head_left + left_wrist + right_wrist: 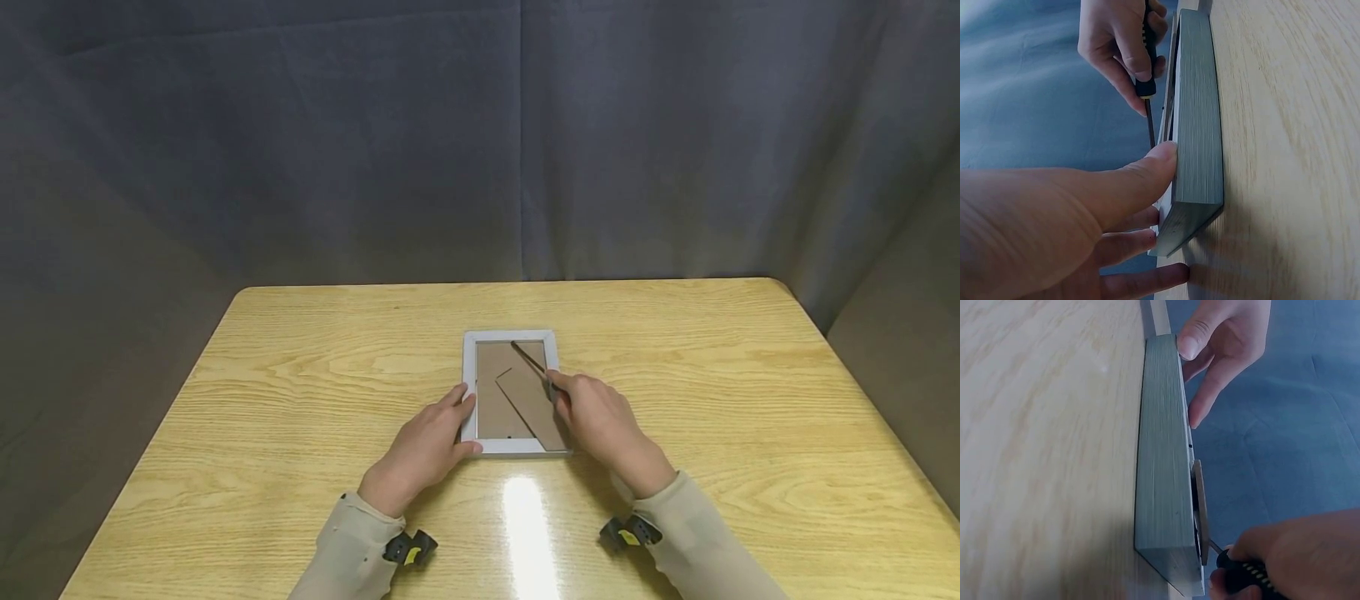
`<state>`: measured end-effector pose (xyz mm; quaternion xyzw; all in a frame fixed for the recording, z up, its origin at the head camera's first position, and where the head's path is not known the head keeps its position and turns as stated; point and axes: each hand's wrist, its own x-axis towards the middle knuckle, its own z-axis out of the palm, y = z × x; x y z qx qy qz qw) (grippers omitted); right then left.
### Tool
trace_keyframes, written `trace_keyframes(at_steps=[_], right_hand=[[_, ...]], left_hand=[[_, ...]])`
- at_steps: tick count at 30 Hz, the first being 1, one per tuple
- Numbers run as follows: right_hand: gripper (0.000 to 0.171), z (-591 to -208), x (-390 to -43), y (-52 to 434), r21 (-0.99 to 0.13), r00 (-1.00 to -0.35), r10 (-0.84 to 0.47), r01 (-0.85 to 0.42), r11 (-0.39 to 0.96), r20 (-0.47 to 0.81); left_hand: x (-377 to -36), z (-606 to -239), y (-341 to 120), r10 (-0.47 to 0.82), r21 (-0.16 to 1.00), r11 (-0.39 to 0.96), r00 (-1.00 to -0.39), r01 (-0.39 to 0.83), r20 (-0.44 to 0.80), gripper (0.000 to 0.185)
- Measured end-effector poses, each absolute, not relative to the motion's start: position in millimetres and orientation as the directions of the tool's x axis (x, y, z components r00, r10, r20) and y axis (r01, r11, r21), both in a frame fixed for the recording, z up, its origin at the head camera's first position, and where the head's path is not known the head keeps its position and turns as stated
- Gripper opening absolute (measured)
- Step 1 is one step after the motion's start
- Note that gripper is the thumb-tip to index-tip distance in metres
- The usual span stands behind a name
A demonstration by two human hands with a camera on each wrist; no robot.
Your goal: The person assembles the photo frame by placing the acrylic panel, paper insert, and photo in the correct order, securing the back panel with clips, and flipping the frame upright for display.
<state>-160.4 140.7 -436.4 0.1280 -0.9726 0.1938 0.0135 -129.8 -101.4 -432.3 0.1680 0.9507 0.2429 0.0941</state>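
Observation:
A picture frame (469, 358) with a pale grey border lies back side up on the table. Its brown backing (491, 408) carries a slanted stand leg (534, 400), whose lower end overlaps the near right border. My left hand (422, 450) rests on the frame's left side, fingers fairly straight, thumb (1154, 164) pressed at the near left corner. In my right hand (603, 421) is a screwdriver, its black handle (1145, 50) gripped by curled fingers. The thin dark shaft (529, 357) slants over the backing, its tip near the far border in the head view.
The wood-grain table (300, 358) extends around the frame on all sides. Behind it hangs a dark grey curtain (375, 150). Each wrist wears a small black camera; one, the left camera (411, 548), sits beside the sleeve. A bright reflection lies on the tabletop in front.

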Motion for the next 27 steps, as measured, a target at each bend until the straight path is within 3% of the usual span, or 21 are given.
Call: trace_keyframes(at_steps=[27], right_hand=[[0.037,-432,-158,146,-0.404,-0.954,-0.285,-0.296,0.866,0.088]], left_hand=[[-130,-433,-103,0.356,0.459,0.842,-0.931,0.285,-0.075,0.067]])
